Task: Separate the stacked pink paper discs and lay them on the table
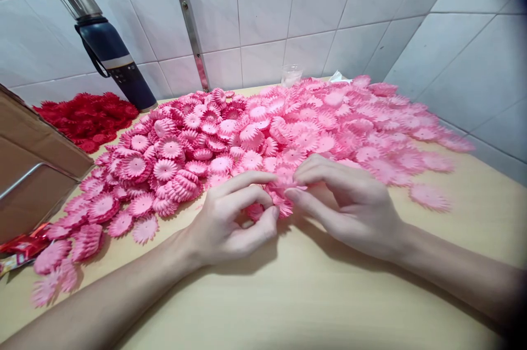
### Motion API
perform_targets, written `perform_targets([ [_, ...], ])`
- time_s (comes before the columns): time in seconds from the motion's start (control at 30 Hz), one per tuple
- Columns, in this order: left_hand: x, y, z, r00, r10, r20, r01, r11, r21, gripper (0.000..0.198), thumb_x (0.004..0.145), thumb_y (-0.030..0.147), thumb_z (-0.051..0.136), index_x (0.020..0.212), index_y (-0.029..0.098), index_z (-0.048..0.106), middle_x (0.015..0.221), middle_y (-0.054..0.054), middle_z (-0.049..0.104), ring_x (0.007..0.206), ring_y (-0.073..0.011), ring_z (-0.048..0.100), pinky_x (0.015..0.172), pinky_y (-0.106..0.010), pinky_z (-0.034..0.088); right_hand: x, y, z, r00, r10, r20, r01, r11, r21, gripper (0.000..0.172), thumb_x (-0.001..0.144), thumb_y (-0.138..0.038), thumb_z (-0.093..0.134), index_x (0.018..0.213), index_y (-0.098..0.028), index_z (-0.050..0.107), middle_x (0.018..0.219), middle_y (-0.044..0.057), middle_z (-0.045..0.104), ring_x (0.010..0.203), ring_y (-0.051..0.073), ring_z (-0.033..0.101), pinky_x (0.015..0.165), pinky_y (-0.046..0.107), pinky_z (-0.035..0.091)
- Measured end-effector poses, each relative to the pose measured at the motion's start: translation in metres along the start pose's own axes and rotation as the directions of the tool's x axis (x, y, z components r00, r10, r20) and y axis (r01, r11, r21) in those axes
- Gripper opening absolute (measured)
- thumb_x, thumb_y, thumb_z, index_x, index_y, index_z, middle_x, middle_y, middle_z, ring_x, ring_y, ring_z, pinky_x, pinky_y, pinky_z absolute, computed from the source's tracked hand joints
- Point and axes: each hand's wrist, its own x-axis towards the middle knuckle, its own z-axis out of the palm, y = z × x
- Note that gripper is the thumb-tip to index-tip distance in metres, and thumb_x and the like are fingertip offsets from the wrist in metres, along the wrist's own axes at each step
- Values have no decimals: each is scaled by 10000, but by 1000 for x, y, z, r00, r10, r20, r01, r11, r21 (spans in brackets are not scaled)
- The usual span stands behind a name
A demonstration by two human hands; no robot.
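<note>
Both hands meet at the front edge of a big heap of pink paper flowers [230,135] on a light wooden table [288,295]. My left hand [230,218] has its thumb and fingers curled and pinched on a small stack of pink flowers [280,201]. From the other side, my right hand [341,201] grips the same stack with its fingertips. The stack is partly hidden by the fingers.
A pile of red paper flowers [88,116] lies at the back left beside a dark blue flask [111,53]. A brown cardboard box [33,168] stands at the left edge, with a red wrapper [20,248] below it. A small clear cup [291,74] sits by the tiled wall.
</note>
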Motion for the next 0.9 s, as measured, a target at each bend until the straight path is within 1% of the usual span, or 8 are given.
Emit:
perform_targets([
  [0.1, 1, 1, 1, 1000, -4, 0, 4, 1000, -3, 103, 759, 71, 629, 673, 127, 628, 922, -135, 740, 664, -146, 708, 563, -198, 558, -1, 0, 0, 997, 21, -77, -25, 998, -49, 133, 839, -88, 640, 811, -212, 599, 797, 40, 623, 732, 171, 604, 614, 320, 501],
  [0.23, 2, 1, 1, 1000, -2, -24, 2, 1000, 4, 118, 740, 43, 616, 679, 143, 615, 1081, -165, 732, 880, -199, 734, 728, -256, 595, -4, 1, 1, 990, 38, -136, -48, 996, -71, 158, 819, -71, 647, 768, -201, 574, 917, 73, 660, 856, 200, 648, 704, 348, 534],
  [0.33, 1, 1, 1, 998, -39, -57, 40, 999, 25, 127, 749, 61, 616, 663, 155, 607, 1149, -164, 712, 947, -223, 723, 723, -276, 598, -6, 0, 3, 980, 46, -192, -65, 994, -91, 179, 809, -78, 655, 733, -202, 551, 919, 75, 670, 797, 194, 658, 632, 337, 524],
  [0.47, 0, -1, 0, 996, -72, -52, 72, 997, -4, 157, 741, 55, 605, 622, 154, 580, 956, -144, 761, 821, -204, 736, 618, -238, 571, -3, 3, 3, 964, 91, -250, -111, 992, -65, 192, 826, -87, 643, 717, -205, 537, 917, 74, 668, 768, 183, 657, 620, 332, 538],
  [0.57, -1, 0, 0, 992, -74, -103, 71, 997, -26, 177, 716, 36, 594, 589, 150, 549, 894, -138, 757, 786, -199, 731, 644, -249, 560, 1, 11, -1, 890, 205, -407, -221, 975, 9, 220, 856, -121, 627, 692, -210, 510, 890, 55, 653, 757, 163, 648, 590, 295, 544],
  [0.63, 0, 0, -1, 988, -71, -140, 72, 997, 0, 176, 716, 35, 608, 588, 143, 555, 789, -112, 739, 773, -194, 723, 639, -235, 543, 4, 16, -3, 860, 208, -466, -241, 970, -13, 184, 830, -149, 672, 708, -210, 549, 882, 52, 641, 801, 171, 645, 621, 293, 551],
  [0.73, 1, -1, 0, 988, -55, -143, 64, 996, 61, 179, 739, 43, 645, 596, 131, 583, 607, -52, 662, 779, -178, 713, 659, -197, 524, 4, 17, -4, 898, 171, -405, -202, 979, -35, 142, 780, -171, 732, 855, -212, 619, 901, 53, 626, 819, 190, 632, 692, 345, 563],
  [0.9, 1, -5, 2, 994, -41, -106, 50, 995, 82, 132, 788, 84, 681, 667, 115, 636, 718, -65, 692, 834, -151, 703, 716, -169, 513, 1, 6, -3, 968, -74, -240, 27, 981, -193, 240, 746, -179, 777, 926, -208, 622, 867, 58, 618, 798, 210, 606, 695, 396, 533],
])
